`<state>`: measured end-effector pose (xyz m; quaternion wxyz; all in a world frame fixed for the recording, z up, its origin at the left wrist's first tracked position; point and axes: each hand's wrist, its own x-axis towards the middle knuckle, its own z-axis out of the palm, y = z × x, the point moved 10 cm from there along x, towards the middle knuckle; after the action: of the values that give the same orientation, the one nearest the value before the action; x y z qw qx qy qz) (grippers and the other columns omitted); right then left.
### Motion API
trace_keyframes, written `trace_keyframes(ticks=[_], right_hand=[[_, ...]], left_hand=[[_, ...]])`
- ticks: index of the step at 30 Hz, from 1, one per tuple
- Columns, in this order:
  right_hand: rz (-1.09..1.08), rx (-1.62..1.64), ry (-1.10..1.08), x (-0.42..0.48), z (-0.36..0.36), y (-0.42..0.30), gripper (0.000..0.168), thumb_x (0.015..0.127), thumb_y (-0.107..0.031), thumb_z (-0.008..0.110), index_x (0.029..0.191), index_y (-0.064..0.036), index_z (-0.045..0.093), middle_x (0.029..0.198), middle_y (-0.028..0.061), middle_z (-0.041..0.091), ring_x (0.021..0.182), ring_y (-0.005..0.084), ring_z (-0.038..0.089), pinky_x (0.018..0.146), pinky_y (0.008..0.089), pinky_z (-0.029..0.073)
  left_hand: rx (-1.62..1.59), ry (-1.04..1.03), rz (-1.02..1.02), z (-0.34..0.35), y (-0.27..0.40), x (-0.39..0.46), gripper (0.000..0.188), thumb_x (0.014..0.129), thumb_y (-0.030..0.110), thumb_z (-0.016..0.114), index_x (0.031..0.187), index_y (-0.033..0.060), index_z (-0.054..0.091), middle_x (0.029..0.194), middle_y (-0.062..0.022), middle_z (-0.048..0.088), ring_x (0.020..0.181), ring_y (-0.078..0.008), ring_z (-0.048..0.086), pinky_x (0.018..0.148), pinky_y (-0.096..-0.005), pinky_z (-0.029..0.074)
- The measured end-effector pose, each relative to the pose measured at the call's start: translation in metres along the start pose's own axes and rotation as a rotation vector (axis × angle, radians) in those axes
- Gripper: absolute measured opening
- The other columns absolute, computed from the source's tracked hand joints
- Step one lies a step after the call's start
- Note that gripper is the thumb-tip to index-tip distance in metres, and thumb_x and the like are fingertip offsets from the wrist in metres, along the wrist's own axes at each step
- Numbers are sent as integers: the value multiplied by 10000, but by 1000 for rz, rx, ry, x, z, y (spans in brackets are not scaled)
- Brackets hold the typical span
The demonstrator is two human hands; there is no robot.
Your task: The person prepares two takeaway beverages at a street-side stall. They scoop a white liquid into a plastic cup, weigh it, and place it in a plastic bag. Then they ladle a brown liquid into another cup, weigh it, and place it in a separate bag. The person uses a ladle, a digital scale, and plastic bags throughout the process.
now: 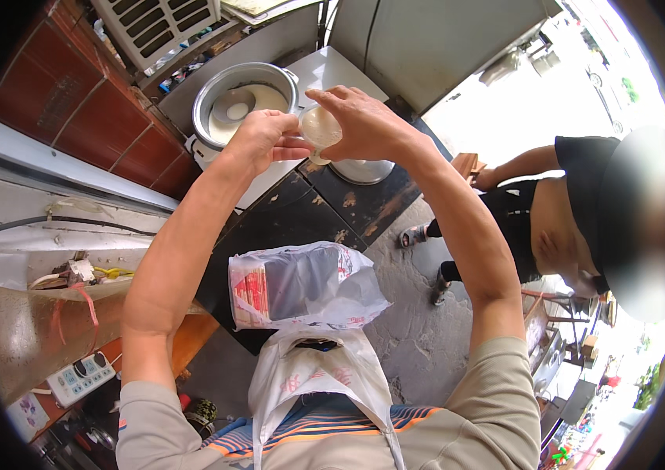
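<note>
A clear cup (319, 127) of pale, frothy liquid is between my two hands, beside a metal pot. My right hand (367, 124) curves around the cup, thumb on the near side and fingers on the far side. My left hand (265, 136) reaches in from the left, its fingertips at the cup's edge; whether they grip it or something thin is hard to tell. The round pot (204, 111) holds creamy white liquid, with a round metal ladle bowl (233, 106) in it. Below the cup lies a round metal lid (363, 170), partly hidden by my right hand.
A plastic bag with boxed goods (309, 288) rests on the dark worn counter (291, 217) near my apron. On the right stands another person (543, 217). A power strip (80, 379) and exposed wiring (81, 270) are at left. A large metal cabinet (426, 47) rises behind.
</note>
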<state>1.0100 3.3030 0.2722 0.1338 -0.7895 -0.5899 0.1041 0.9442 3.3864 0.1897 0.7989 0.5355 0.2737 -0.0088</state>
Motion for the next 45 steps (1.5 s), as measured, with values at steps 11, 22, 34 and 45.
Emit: trace_keyframes(ticks=[11,22,34,45], right_hand=[[76,-14,57,-111,-41,15,864,612,-248,764,1369,-76,384,1253,201,489,1154,341,490,977,379,413],[192,-12,9,-210,-57,28,870,642,-349,776,1379,-96,390,1285,184,471,1192,330,462,1027,394,374],[152,-6,69,-274,-72,53,859,569,-309,765,1323,-54,442,1205,184,542,1095,339,516,963,386,413],[238,5,76,-315,-81,67,863,590,-326,753,1341,-52,427,1197,186,536,1102,348,523,959,384,424]], left_hand=[[-519,29,-234,83,-161,26,332,909,407,531,995,87,517,990,-72,578,937,-240,580,753,-465,513],[-965,-426,-45,261,-146,-22,410,980,317,287,1301,106,432,1243,-92,540,1128,-242,565,823,-397,563],[-884,-321,-98,316,-174,-31,361,970,288,324,1265,130,460,1185,-60,568,1044,-201,607,731,-326,588],[-871,-336,-188,354,-191,-39,368,976,309,304,1250,138,479,1174,-49,581,1023,-206,619,710,-348,596]])
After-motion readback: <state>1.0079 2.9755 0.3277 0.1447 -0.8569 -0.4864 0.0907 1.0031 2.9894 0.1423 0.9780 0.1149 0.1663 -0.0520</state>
